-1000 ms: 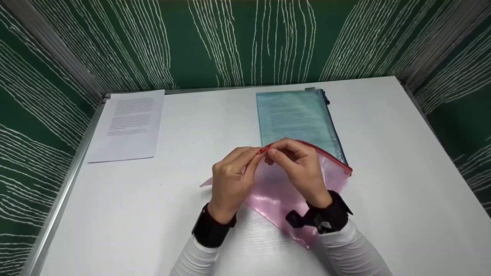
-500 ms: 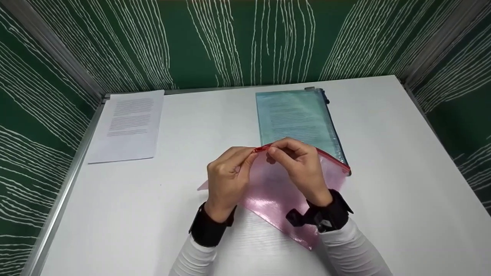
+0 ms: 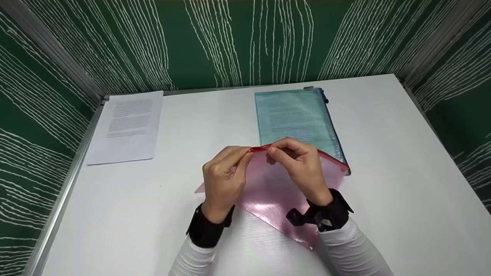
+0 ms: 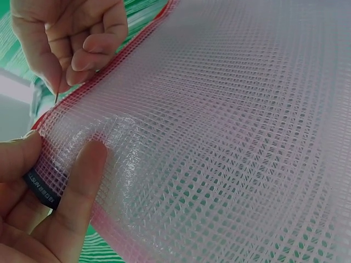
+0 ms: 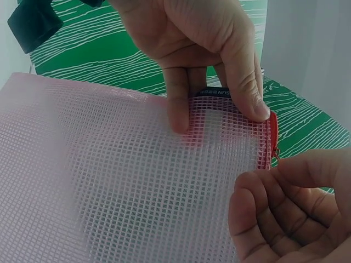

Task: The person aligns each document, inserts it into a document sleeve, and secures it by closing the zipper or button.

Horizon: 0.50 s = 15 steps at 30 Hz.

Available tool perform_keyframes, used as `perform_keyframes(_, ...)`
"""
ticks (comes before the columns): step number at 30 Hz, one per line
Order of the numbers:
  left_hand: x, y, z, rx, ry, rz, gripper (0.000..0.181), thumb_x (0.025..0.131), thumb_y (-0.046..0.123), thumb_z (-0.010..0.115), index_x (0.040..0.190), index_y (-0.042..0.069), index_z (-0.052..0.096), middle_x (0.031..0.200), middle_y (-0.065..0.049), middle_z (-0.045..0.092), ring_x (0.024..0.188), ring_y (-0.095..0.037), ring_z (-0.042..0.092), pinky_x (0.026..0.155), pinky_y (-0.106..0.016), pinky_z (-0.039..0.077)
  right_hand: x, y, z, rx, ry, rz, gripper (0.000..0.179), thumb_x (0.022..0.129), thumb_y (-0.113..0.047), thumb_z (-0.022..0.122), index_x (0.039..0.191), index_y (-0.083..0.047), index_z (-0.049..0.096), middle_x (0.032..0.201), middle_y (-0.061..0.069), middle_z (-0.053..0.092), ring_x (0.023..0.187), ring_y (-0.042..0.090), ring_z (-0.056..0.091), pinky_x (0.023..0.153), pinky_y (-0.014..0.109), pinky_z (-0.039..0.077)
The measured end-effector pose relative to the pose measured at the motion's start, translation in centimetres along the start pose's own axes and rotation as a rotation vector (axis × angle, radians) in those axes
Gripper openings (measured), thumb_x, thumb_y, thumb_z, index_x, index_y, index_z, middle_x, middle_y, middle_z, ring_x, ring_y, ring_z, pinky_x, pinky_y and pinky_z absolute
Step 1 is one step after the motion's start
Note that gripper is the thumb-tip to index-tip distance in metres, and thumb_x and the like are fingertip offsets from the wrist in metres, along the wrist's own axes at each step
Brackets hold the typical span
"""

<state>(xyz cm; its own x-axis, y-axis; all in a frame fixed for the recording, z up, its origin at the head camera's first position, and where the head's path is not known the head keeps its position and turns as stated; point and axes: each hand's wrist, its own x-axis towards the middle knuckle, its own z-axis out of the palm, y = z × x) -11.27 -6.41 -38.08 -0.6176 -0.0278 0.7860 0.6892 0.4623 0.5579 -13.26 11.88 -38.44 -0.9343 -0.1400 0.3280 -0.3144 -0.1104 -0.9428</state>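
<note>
A translucent pink mesh zipper pouch (image 3: 264,191) with a red zipper edge (image 4: 115,63) hangs slanted between both hands. My left hand (image 3: 224,176) grips its corner by the zipper's end, thumb on one face and fingers behind. A dark label (image 4: 41,189) shows at that corner in the left wrist view. My right hand (image 3: 301,165) pinches the small zipper pull (image 5: 276,155) between thumb and forefinger, its other fingers curled. A short stretch of red zipper shows between the hands in the head view.
A teal zipper pouch (image 3: 291,111) with a printed sheet inside lies behind the pink one, partly covered by it. Printed white papers (image 3: 124,130) lie at the back left of the white table (image 3: 115,214). Green walls with white lines surround the table.
My left hand has moved slightly left with the pink pouch's corner, and the red zipper stretch between the hands has grown longer. My right hand has stayed nearly still.
</note>
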Motion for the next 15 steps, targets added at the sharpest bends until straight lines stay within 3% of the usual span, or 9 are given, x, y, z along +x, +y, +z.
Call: perform_keyframes(15,0.38,-0.16,-0.67,0.012,0.050,0.011,0.007,0.089,0.002,0.080,0.095,0.001,0.081,0.087,-0.007,0.076,0.067,-0.013,0.064,0.057,-0.023,0.050,0.32,0.17,-0.48,-0.011,0.013,0.025,0.009,0.097,0.005,0.066,0.094,0.009,0.073,0.083,0.012,0.073,0.075,0.021,0.070,0.076,0.033,0.059)
